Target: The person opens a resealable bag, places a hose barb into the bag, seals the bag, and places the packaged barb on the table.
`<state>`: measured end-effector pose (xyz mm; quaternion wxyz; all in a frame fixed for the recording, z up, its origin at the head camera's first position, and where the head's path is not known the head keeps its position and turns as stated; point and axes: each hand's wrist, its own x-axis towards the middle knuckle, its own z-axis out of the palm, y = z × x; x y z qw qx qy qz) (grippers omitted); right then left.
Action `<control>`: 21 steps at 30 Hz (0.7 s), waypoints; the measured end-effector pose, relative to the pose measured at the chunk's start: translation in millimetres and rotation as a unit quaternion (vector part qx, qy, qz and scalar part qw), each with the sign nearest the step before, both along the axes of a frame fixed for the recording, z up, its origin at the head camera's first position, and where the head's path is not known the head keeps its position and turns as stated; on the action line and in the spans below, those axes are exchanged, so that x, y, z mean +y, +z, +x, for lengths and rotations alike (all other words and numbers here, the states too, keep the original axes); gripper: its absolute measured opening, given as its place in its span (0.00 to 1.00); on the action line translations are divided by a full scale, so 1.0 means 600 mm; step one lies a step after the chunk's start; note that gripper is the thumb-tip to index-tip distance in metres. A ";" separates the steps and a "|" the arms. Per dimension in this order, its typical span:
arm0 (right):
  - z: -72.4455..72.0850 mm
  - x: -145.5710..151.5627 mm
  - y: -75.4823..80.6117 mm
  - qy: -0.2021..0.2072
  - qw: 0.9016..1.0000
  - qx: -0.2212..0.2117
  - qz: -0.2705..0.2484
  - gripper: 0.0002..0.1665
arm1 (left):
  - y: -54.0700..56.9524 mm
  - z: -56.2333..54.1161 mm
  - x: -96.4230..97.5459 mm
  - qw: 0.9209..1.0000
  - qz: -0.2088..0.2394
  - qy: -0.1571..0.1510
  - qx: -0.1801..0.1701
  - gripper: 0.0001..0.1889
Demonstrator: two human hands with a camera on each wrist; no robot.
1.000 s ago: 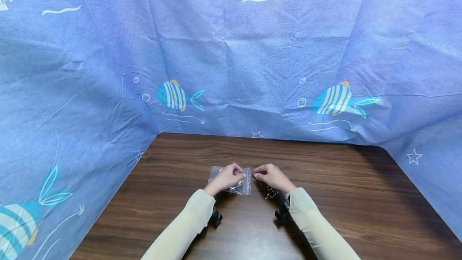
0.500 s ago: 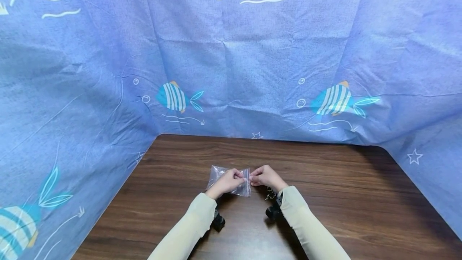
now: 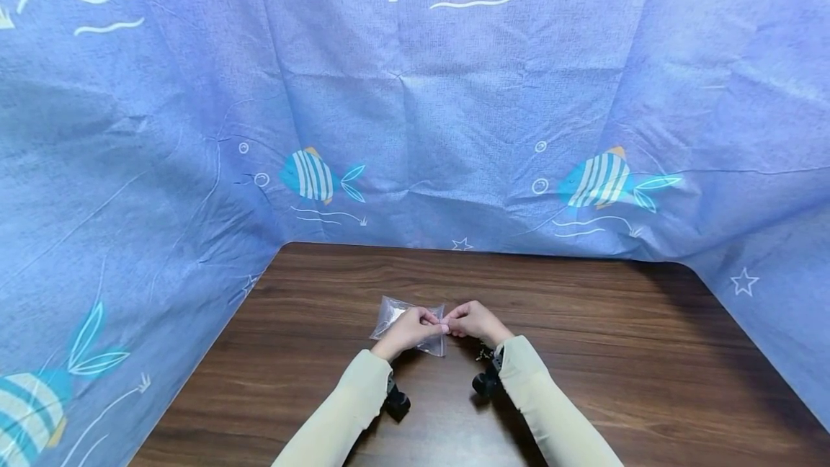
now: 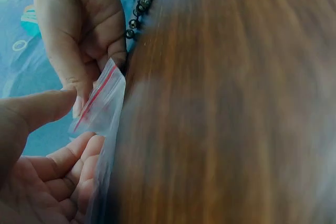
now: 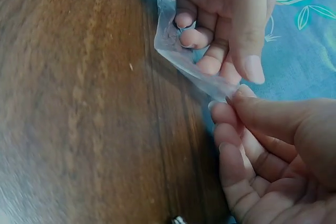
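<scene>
A clear zip bag (image 3: pixel 433 347) lies on the table, its zip end raised slightly; a red zip line shows on the bag (image 4: pixel 111 102) in the left wrist view. My right hand (image 3: pixel 471 320) pinches the edge of that end between thumb and forefinger. From the other side my left hand (image 3: pixel 411 328) meets it. The left thumb tip comes close to the right thumb at the bag's mouth, and the other left fingers curl alongside the film. A gap shows between left thumb and fingers, so its hold on the film is unclear.
A small string of dark, shiny beads (image 4: pixel 139 14) lies by my right wrist. The brown wood-grain table (image 3: pixel 616 352) ends at a blue fish-print cloth (image 3: pixel 467 128) hung behind and at the sides. Dark wrist cameras (image 3: pixel 397 403) hang under both forearms.
My right hand has moved left from beside the bag and taken its zip end. That end has shifted slightly left. My left hand has moved slightly nearer, so the fingertips now meet.
</scene>
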<state>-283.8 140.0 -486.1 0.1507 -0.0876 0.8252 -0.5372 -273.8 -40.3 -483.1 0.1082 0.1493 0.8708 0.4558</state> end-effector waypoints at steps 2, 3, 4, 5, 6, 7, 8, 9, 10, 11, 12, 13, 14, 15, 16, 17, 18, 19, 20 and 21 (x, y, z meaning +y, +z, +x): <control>0.001 -0.001 -0.001 0.005 1.000 0.002 0.000 0.10 | 0.000 0.000 0.000 1.000 0.008 0.000 -0.005 0.14; 0.001 -0.001 -0.001 0.007 1.000 0.003 -0.001 0.10 | 0.000 0.001 0.000 1.000 0.011 0.000 -0.006 0.14; 0.001 -0.001 -0.001 0.008 1.000 0.003 -0.003 0.10 | 0.000 0.001 0.001 1.000 0.015 0.002 -0.008 0.13; 0.001 0.000 -0.001 0.010 1.000 0.003 -0.005 0.10 | 0.000 0.002 0.001 1.000 0.016 0.002 -0.006 0.13; 0.001 0.000 -0.002 0.012 1.000 0.003 -0.006 0.10 | 0.000 0.002 0.001 1.000 0.016 0.002 -0.004 0.13; 0.001 0.000 -0.003 0.014 1.000 0.002 -0.007 0.10 | -0.001 0.002 0.000 1.000 0.015 0.002 -0.001 0.13; 0.001 0.000 -0.003 0.016 1.000 0.000 -0.009 0.10 | -0.002 0.002 0.000 1.000 0.013 0.001 0.003 0.12; 0.001 0.000 -0.003 0.018 1.000 0.000 -0.008 0.10 | -0.003 0.002 0.000 1.000 0.013 0.000 0.007 0.12; 0.001 0.000 -0.003 0.020 1.000 -0.002 -0.008 0.10 | -0.003 0.002 0.000 1.000 0.013 -0.002 0.011 0.11; 0.000 -0.001 -0.003 0.022 1.000 -0.004 -0.007 0.10 | -0.004 0.002 0.000 1.000 0.011 -0.003 0.016 0.11; 0.000 -0.001 -0.003 0.023 1.000 -0.008 -0.007 0.10 | -0.003 0.002 0.000 1.000 0.012 -0.004 0.017 0.10; 0.000 -0.001 -0.003 0.024 1.000 -0.010 -0.008 0.10 | -0.003 0.002 0.000 1.000 0.011 -0.004 0.019 0.10; 0.000 -0.002 -0.002 0.024 1.000 -0.014 -0.009 0.10 | -0.002 0.002 0.000 1.000 0.010 -0.003 0.022 0.09; 0.000 -0.002 -0.002 0.024 1.000 -0.015 -0.008 0.10 | -0.001 0.002 0.000 1.000 0.007 -0.002 0.024 0.08; -0.001 -0.002 -0.001 0.023 1.000 -0.019 -0.009 0.10 | -0.001 0.002 0.001 1.000 0.003 -0.002 0.026 0.07; -0.001 -0.001 0.000 0.025 0.999 -0.020 -0.010 0.10 | -0.001 0.003 0.001 1.000 -0.001 -0.001 0.028 0.07; -0.002 -0.001 0.000 0.026 0.999 -0.022 -0.010 0.10 | 0.000 0.003 0.001 1.000 -0.004 -0.001 0.028 0.06; -0.002 0.000 0.000 0.028 0.999 -0.021 -0.011 0.10 | 0.000 0.003 0.001 0.999 -0.008 0.000 0.031 0.06; -0.003 0.000 0.000 0.028 0.999 -0.022 -0.010 0.10 | 0.001 0.003 0.001 0.999 -0.011 0.000 0.032 0.05; -0.003 0.001 0.001 0.030 0.999 -0.022 -0.009 0.10 | 0.001 0.003 0.001 0.999 -0.014 0.001 0.032 0.05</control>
